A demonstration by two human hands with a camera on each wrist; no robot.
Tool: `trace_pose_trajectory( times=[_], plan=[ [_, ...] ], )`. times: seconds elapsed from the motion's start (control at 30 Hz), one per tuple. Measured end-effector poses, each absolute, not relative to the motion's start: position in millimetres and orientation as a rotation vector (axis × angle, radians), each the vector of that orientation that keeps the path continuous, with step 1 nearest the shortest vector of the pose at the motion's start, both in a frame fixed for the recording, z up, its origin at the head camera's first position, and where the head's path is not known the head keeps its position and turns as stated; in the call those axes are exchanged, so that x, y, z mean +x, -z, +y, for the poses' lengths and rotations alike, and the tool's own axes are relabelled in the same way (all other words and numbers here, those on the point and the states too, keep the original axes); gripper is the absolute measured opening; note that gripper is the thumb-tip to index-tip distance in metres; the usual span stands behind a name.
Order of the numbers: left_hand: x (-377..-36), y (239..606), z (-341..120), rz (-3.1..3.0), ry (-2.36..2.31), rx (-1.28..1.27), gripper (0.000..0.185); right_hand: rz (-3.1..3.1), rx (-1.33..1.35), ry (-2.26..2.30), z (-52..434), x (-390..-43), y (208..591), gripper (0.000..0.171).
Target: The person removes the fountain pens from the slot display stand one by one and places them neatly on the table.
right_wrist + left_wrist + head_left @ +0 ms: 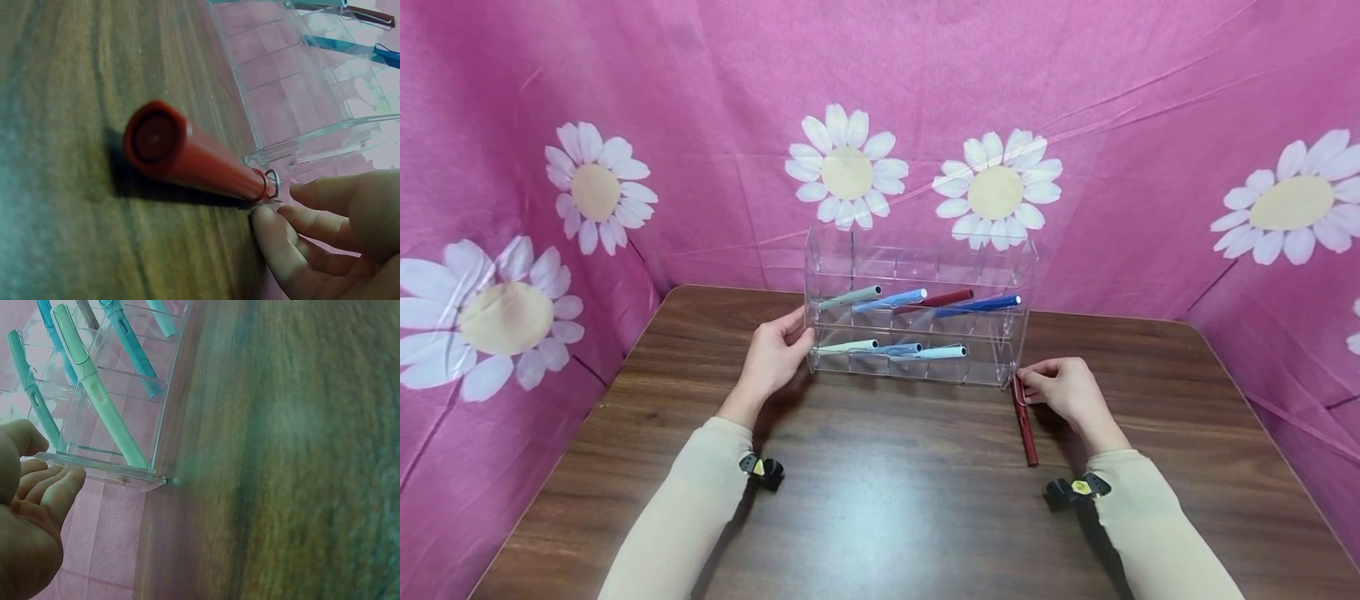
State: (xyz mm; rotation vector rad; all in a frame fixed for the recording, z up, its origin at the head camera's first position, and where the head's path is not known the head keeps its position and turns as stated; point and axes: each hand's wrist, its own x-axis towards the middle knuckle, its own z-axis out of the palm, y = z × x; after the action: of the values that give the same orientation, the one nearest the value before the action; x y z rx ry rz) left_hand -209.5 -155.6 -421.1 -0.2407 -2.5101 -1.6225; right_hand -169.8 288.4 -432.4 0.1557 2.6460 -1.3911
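A: What are you seeing at the left fingers?

B: From my remote seat I'm watching the left hand [773, 354] holding on: thumb and fingers are pinching the end wall of a clear plastic tiered rack [981, 367].

A: And what's lying rightward of those fingers?

B: Seven capped pens are slanting inside the rack, in two rows. In the upper row, a slim sage-green pen [859, 295] is lying nearest the left fingers; a light-blue pen [891, 300], a dark-red pen [943, 299] and a deep-blue pen [981, 306] are following toward the right hand. Below them, a pale-mint pen [850, 346], a slate-blue pen [901, 349] and a pale-aqua pen [943, 352] are running in the same direction.

A: What are the right fingers doing?

B: The right hand [1067, 387] is pinching the clip end of a loose, dark-red cylindrical pen [1027, 433], just outside the rack's right front corner. Its other end is pointing back from the fingertips toward the person. I'm not managing to tell whether it's resting on the brown wood-grain table [925, 467] or hanging just above it.

A: Beyond both hands?

B: Pink daisy-printed cloth [737, 67] is hanging behind the rack.
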Motion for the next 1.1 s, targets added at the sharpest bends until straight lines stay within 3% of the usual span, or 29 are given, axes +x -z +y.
trace_pose_trajectory(
  times=[0.43,0.7,0.93,1.1],
  plan=[
    [-209.9,423.9,-156.9,-2.515,1.612,-0.25,0.048,2.568,0.167,1.546,286.6,-165.7,433.6,0.034],
    [-208.5,424.4,-157.9,-2.505,1.634,-0.24,0.048,2.57,0.111,1.877,291.5,-161.9,428.0,0.039],
    [-209.1,423.6,-156.1,-2.509,1.643,-0.25,0.051,2.528,-0.013,2.162,290.7,-153.8,410.2,0.012],
    [-208.9,424.4,-156.5,-2.505,1.678,-0.258,0.055,2.46,-0.149,2.297,283.9,-153.8,402.4,0.013]
  ],
)
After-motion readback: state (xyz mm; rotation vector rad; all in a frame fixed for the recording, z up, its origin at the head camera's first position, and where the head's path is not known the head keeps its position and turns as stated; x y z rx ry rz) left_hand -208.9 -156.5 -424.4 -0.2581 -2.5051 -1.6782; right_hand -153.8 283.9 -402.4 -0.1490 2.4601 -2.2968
